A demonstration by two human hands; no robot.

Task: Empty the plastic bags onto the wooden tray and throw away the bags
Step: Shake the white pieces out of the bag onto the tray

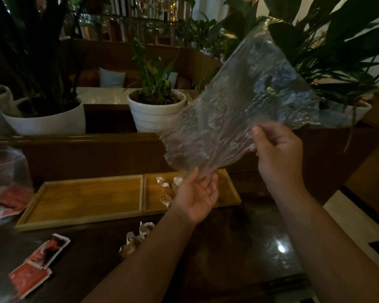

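A clear plastic bag (239, 106) hangs in the air above the table and looks empty. My right hand (276, 154) pinches its right edge. My left hand (195, 193) holds its lower edge with the fingers curled under it. Below lies a wooden tray (83, 197) with two compartments. The left compartment is bare. Several small wrapped candies (165, 184) lie in the right compartment, partly hidden by my left hand. More wrapped candies (136, 239) lie on the dark table in front of the tray.
Another clear plastic bag (7, 180) with red sachets inside stands at the left edge. Two red-and-white sachets (37, 263) lie on the table at the front left. White plant pots (158, 110) stand on a wooden ledge behind the tray.
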